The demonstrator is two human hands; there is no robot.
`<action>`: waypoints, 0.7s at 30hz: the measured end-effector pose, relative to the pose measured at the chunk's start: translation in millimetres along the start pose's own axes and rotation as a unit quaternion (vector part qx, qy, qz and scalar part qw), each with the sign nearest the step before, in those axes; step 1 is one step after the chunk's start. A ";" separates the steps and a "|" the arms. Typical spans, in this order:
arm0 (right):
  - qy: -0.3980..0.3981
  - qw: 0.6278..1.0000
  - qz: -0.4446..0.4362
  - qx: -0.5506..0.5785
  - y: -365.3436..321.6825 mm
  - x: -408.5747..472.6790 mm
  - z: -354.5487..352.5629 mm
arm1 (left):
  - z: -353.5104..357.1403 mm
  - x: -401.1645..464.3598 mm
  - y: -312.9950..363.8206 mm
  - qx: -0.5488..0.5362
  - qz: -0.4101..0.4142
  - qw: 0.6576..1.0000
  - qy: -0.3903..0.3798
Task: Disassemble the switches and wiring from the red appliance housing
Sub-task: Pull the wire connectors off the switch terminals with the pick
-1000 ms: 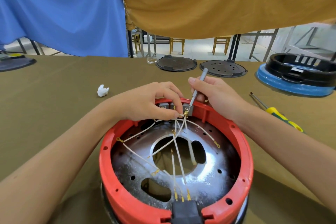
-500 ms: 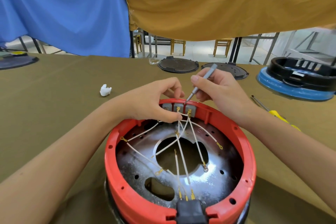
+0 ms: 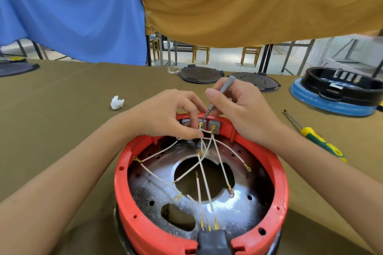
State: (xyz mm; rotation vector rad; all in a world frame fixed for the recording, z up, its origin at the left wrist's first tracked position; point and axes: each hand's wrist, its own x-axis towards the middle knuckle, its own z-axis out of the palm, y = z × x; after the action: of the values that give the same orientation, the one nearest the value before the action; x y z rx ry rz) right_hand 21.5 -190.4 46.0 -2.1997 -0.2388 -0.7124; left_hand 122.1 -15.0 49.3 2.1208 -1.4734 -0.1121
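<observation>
Olive cloth table (image 3: pixel 62 109), red housing (image 3: pixel 279 182) at near edge, open side up. Right hand (image 3: pixel 242 109) pinches a thin grey tool (image 3: pixel 220 97) between thumb and curled fingers, pen-style, tip down on the middle one of the grey switches (image 3: pixel 202 124) set in the housing's far wall. Left hand (image 3: pixel 165 116) reaches over the far rim, fingers curled, thumb and fingertips pinching the white wires (image 3: pixel 204 174) just below the switches. Both forearms come in from the lower corners, wrists above the rim. Wires fan from the switches across the shiny metal plate (image 3: pixel 238 207) inside, gold terminals on loose ends; three run to a black plug (image 3: pixel 213 240) in the near wall. Right of housing: yellow-green screwdriver (image 3: pixel 317 136) lying on the cloth. Left: small white wad (image 3: pixel 116 102). Far side: two dark round lids (image 3: pixel 200 73), a blue-and-black housing (image 3: pixel 331 101) at right, another dark lid (image 3: pixel 16 68) at far left. Behind the table hang a blue cloth (image 3: pixel 72 10) and a mustard cloth (image 3: pixel 259 2); below them, wooden stools (image 3: pixel 200 53) and metal table legs on a pale floor.
</observation>
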 end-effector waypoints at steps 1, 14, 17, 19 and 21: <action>-0.002 1.000 -0.010 -0.017 -0.3 -0.4 0.3 | 0.3 0.2 -0.1 -0.006 0.001 1.000 -0.002; -0.047 0.999 0.013 -0.009 4.9 7.7 0.7 | 1.0 0.2 -1.3 -0.062 -0.007 0.998 -0.017; -0.052 0.994 0.075 0.063 8.9 13.3 0.0 | 1.4 -0.2 -2.4 -0.057 -0.009 0.998 -0.020; -0.054 0.989 0.103 0.091 10.8 15.6 0.5 | 1.4 -0.2 -3.6 -0.058 -0.007 0.998 -0.024; -0.052 0.989 0.102 0.096 11.2 15.3 2.2 | 1.6 -0.3 -4.4 -0.062 -0.004 0.998 -0.026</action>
State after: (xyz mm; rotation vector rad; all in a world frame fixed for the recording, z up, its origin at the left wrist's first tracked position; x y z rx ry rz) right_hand 39.3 -197.2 46.4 -2.0419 -0.1258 -0.4438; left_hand 125.1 -14.3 45.8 2.0391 -1.4490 -0.2572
